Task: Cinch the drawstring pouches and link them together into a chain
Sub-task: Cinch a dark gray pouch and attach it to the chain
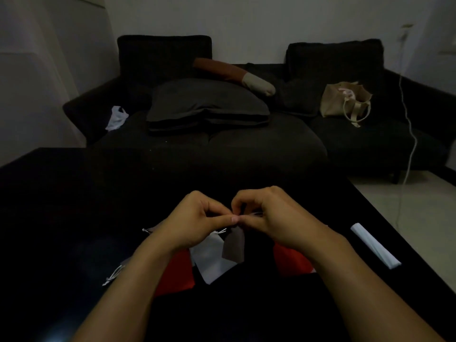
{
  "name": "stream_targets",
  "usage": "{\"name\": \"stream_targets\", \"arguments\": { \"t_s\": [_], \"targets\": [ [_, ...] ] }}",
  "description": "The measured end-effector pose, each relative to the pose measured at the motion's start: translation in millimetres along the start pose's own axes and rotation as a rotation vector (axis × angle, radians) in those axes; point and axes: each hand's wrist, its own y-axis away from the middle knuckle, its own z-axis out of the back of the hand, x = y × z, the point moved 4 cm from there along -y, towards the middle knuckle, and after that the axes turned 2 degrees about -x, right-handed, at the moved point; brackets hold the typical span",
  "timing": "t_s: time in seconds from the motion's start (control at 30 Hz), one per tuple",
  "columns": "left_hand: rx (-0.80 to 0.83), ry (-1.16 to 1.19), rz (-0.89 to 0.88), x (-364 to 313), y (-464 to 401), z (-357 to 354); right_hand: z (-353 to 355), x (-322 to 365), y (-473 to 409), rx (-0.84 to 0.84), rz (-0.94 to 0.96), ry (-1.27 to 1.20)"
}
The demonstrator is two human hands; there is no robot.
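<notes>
While table (74, 193) room lies open, left hand (195, 218) and right hand (269, 213) pinch the grey pouch (234, 245).

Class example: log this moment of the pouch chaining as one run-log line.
left hand: pinching cord | right hand: pinching cord | grey pouch: hanging from fingers | white pouch, red pouches: on table
</notes>
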Motion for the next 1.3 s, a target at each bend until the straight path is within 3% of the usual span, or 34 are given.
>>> {"name": "stream_targets", "arguments": {
  "t_s": [0.1, 0.37, 0.6, 0.77, 0.9, 1.0, 1.1, 1.17, 1.3],
  "targets": [
    [-0.03, 0.1, 0.016, -3.0, 0.5, 0.8, 1.9, 1.9, 0.1, -0.006, 0.02, -0.057],
    [-0.104, 0.655, 0.18, -10.6, 3.2, 0.0, 6.9, 10.7, 1.8, 0.017, -0.006, -0.601],
    [-0.151, 0.807, 0.237, -14.9, 3.4, -3.5, 8.7, 9.6, 3.1, 0.009, -0.046, -0.708],
    [-0.216, 0.771, 0.24, -12.1, 1.9, 1.3, 16.0, -1.9, 3.4, -0.082, -0.138, -0.655],
    [-0.327, 0.659, 0.209, -8.0, 0.7, 6.5, 26.8, -10.6, 7.7, -0.115, -0.163, -0.3],
    [-0.356, 0.42, 0.148, -8.7, 1.6, 8.7, 23.5, 4.9, 7.6, -0.161, 0.003, -0.082],
    [-0.227, 0.244, 0.079, -11.1, 0.9, 2.8, 13.4, 18.3, 1.9, -0.197, 0.202, 0.124],
    [-0.144, 0.237, 0.045, -13.6, 0.8, -1.1, 14.3, 17.7, -0.6, -0.232, 0.202, 0.123],
    [-0.121, 0.324, 0.014, -19.0, 2.7, -0.5, 23.3, 4.7, 2.1, -0.308, 0.004, -0.162]
  ]
}}
